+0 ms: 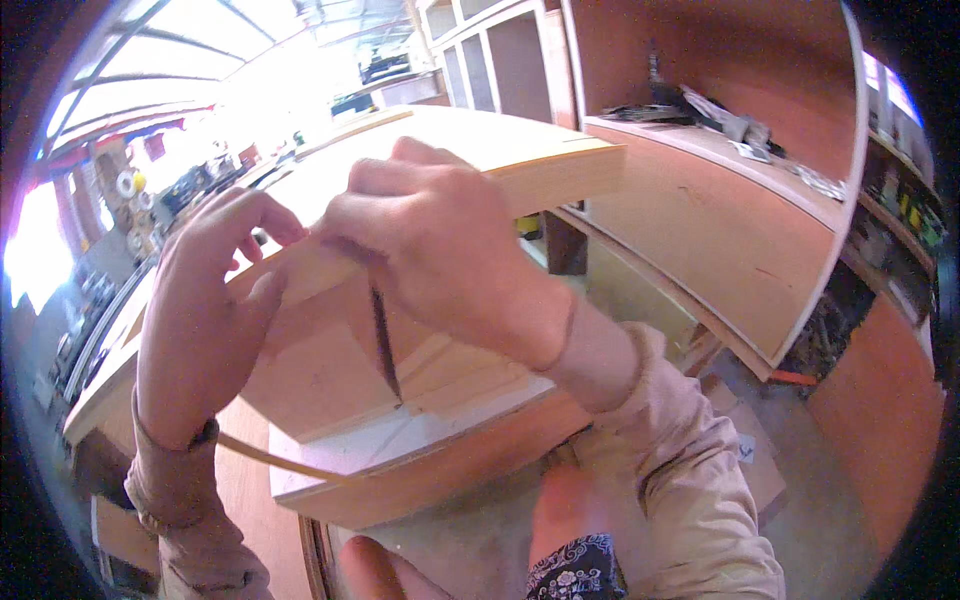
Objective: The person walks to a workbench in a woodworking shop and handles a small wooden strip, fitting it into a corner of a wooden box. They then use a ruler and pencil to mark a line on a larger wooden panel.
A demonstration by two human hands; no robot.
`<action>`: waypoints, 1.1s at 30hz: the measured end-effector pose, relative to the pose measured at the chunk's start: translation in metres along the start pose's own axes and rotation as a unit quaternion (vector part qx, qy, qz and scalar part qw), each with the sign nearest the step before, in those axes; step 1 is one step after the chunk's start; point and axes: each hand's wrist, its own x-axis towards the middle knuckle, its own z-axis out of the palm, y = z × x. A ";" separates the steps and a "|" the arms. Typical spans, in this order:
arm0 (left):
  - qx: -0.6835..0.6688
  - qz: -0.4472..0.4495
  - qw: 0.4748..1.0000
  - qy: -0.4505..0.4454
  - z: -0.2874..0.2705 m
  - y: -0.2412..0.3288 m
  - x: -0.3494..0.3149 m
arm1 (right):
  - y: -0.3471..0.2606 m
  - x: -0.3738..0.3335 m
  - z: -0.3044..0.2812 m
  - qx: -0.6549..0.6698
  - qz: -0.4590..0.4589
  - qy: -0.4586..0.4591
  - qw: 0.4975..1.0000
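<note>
My left hand (210, 285) is at the near edge of a pale wooden board (490, 140). Its fingers curl over that edge, and the thumb lies below. Close beside it, my right hand (430, 235) is closed in a fist at the same edge; whatever its fingers hold is hidden. Under the right hand a dark, narrow, pointed shape (383, 335) runs down the board's front face. I cannot tell whether it is a gap, a shadow or a tool. Below stands a wooden piece with a white top (350, 455).
A thin wooden strip (275, 457) sticks out by my left wrist. On the right, a large brown cabinet (690, 220) holds loose items on its shelf (780, 175). A cardboard box (755, 450) sits on the floor at lower right. Cluttered equipment lines the left.
</note>
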 end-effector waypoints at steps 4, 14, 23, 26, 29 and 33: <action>-0.073 -0.012 0.997 0.023 0.013 0.006 0.007 | 0.000 -0.002 0.001 -0.078 -0.007 0.010 0.997; 0.000 0.040 0.999 -0.013 0.009 0.020 0.011 | 0.066 -0.024 -0.086 -0.038 0.062 -0.052 0.996; -0.051 0.176 0.983 0.023 0.092 0.063 0.042 | 0.091 -0.054 -0.110 -0.105 0.052 -0.005 0.993; 0.054 0.221 0.969 0.092 0.108 0.064 0.043 | 0.091 -0.060 -0.109 -0.086 0.074 -0.032 0.993; 0.093 0.247 0.958 0.113 0.115 0.059 0.043 | 0.093 -0.061 -0.109 -0.081 0.064 -0.026 0.994; 0.101 0.261 0.953 0.121 0.120 0.053 0.044 | 0.097 -0.061 -0.110 -0.064 0.029 -0.029 0.997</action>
